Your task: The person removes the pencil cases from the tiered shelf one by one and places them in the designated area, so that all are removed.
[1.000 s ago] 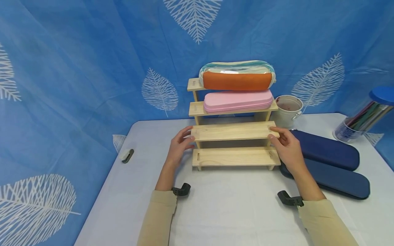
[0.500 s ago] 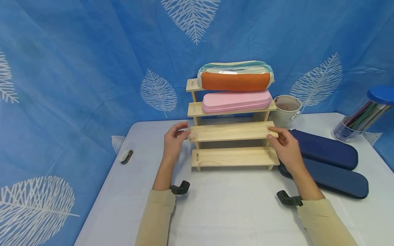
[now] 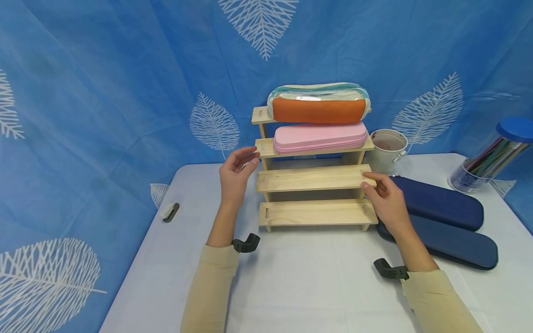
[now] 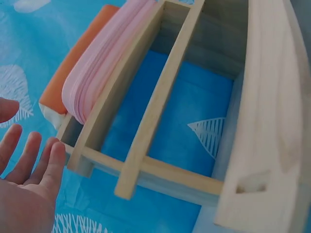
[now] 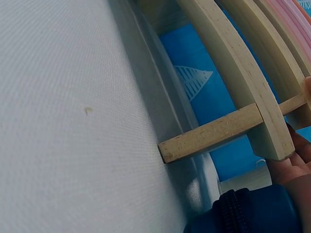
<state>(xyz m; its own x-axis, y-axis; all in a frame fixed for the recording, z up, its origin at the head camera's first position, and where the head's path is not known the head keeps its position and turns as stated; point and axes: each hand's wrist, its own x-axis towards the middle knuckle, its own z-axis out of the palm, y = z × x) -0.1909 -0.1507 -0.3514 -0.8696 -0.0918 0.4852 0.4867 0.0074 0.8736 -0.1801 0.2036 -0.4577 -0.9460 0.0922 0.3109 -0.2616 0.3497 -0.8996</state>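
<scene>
A four-tier wooden step shelf (image 3: 308, 213) stands on the table, its plain boards rising toward the back. My right hand (image 3: 387, 199) pinches the right end of the second board from the front (image 3: 312, 179), thumb below and fingers above. Raised at the left side, my left hand (image 3: 234, 179) has its fingertips right by the left end of the pink pencil case's board (image 3: 266, 145); in the left wrist view its fingers (image 4: 30, 158) are spread and hold nothing. The pink pencil case (image 3: 320, 137) lies on that board, and an orange-and-clear pencil case (image 3: 319, 110) tops the shelf.
Two navy zip cases (image 3: 441, 203) lie right of the shelf, close to my right forearm. Behind them are a white metal bucket (image 3: 389, 148) and a blue-lidded tub of coloured pencils (image 3: 479, 173). A small grey-and-white object (image 3: 170, 212) lies at the table's left edge.
My left hand has let go of the second board's left end and moved up and left to the tier above. My right hand keeps its grip.
</scene>
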